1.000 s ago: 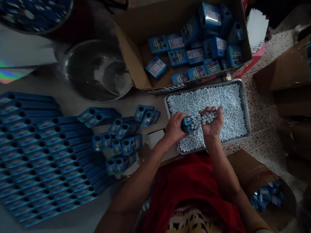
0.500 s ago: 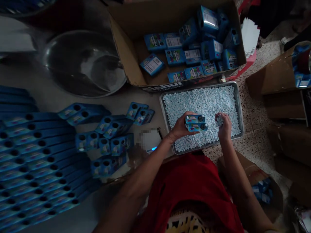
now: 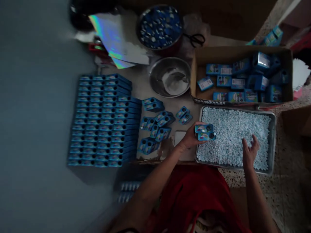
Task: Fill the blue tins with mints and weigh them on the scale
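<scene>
My left hand [image 3: 190, 137] is closed around two small blue candy boxes [image 3: 203, 128] held side by side, their tops with dark round holes facing up. A few white pieces sit on those tops. The boxes are above the left part of a metal tray [image 3: 274, 139] filled with small pale blue-white candies [image 3: 233, 139]. Over the right part of the tray, my right hand [image 3: 250, 150] is open with its fingers apart, and nothing shows in it.
Left of the tray stand several loose blue boxes [image 3: 152, 104] and a large stacked block of boxes [image 3: 104, 119]. Behind are a cardboard box [image 3: 193, 76] holding blue boxes, a metal bowl [image 3: 155, 81], scissors [image 3: 196, 39] and a pot [image 3: 159, 27] of blue-and-white pieces.
The view has swung left, showing more of the stacked boxes. My right hand has opened and no longer holds the candies it had. My left hand still grips the two boxes.
</scene>
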The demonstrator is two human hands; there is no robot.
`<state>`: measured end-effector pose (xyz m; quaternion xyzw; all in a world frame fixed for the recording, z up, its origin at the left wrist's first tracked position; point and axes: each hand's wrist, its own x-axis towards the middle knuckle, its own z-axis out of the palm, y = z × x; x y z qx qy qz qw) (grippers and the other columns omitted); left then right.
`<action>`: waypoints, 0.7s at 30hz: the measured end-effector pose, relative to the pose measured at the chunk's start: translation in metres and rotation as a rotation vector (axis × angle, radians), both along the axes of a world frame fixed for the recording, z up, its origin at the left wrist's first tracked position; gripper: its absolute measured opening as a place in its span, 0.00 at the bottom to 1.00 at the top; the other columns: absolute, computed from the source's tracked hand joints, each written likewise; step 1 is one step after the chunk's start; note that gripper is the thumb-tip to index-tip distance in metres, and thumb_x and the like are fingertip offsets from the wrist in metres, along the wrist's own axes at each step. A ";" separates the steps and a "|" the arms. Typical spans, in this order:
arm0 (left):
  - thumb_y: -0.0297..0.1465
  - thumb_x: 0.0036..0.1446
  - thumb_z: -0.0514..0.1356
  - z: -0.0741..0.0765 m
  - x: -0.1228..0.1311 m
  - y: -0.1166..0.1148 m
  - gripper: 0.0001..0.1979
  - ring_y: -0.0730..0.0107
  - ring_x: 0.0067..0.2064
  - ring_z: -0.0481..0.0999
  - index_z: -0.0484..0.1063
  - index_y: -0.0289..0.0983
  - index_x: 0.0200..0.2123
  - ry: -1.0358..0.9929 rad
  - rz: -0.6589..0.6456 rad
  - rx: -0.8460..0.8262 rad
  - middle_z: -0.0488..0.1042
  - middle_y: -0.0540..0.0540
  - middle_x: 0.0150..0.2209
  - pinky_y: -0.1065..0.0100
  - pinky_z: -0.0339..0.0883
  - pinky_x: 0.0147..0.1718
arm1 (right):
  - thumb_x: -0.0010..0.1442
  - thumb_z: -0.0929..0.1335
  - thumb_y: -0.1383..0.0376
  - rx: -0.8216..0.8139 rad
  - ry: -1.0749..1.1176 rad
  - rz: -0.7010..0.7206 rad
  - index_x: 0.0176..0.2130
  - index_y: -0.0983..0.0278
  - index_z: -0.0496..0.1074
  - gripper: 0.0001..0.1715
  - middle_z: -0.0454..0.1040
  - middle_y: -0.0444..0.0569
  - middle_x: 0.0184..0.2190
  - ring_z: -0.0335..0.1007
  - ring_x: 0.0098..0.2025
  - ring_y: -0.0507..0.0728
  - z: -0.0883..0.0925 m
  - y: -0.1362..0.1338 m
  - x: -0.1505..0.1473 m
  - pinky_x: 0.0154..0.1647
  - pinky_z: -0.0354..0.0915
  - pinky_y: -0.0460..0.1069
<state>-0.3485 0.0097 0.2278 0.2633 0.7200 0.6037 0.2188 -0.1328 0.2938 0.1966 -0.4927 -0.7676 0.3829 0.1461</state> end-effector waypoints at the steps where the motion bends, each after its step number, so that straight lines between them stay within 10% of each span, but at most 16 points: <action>1: 0.48 0.51 0.77 0.002 -0.006 -0.012 0.37 0.48 0.51 0.86 0.67 0.46 0.58 0.000 0.046 -0.020 0.83 0.42 0.51 0.45 0.82 0.51 | 0.61 0.72 0.35 -0.036 0.015 -0.043 0.73 0.53 0.65 0.51 0.61 0.62 0.75 0.63 0.74 0.74 -0.001 -0.002 0.000 0.70 0.65 0.73; 6: 0.53 0.42 0.81 0.022 -0.065 -0.113 0.45 0.48 0.51 0.84 0.67 0.41 0.58 0.050 0.334 -0.187 0.80 0.42 0.51 0.47 0.81 0.52 | 0.60 0.72 0.36 0.013 0.056 -0.138 0.69 0.54 0.70 0.47 0.68 0.62 0.69 0.70 0.69 0.75 0.004 -0.005 -0.003 0.65 0.71 0.71; 11: 0.50 0.32 0.85 0.041 -0.094 -0.217 0.51 0.51 0.50 0.83 0.68 0.42 0.57 0.023 0.635 -0.241 0.80 0.45 0.50 0.44 0.80 0.54 | 0.65 0.72 0.40 0.399 0.091 0.160 0.50 0.62 0.81 0.31 0.78 0.64 0.54 0.75 0.61 0.73 0.012 -0.019 -0.032 0.63 0.71 0.72; 17: 0.41 0.25 0.85 0.027 0.005 -0.220 0.49 0.52 0.47 0.83 0.72 0.40 0.53 -0.212 0.817 -0.246 0.81 0.45 0.47 0.47 0.82 0.50 | 0.70 0.72 0.57 -0.055 0.128 1.020 0.54 0.58 0.80 0.15 0.83 0.52 0.41 0.77 0.32 0.57 0.020 -0.143 -0.096 0.38 0.76 0.53; 21: 0.39 0.29 0.83 -0.002 0.103 -0.190 0.44 0.49 0.48 0.83 0.72 0.45 0.52 -0.389 1.046 -0.163 0.81 0.45 0.49 0.43 0.81 0.51 | 0.65 0.76 0.62 -0.363 0.066 1.337 0.69 0.58 0.71 0.36 0.84 0.52 0.50 0.79 0.38 0.57 0.016 -0.240 -0.120 0.45 0.78 0.53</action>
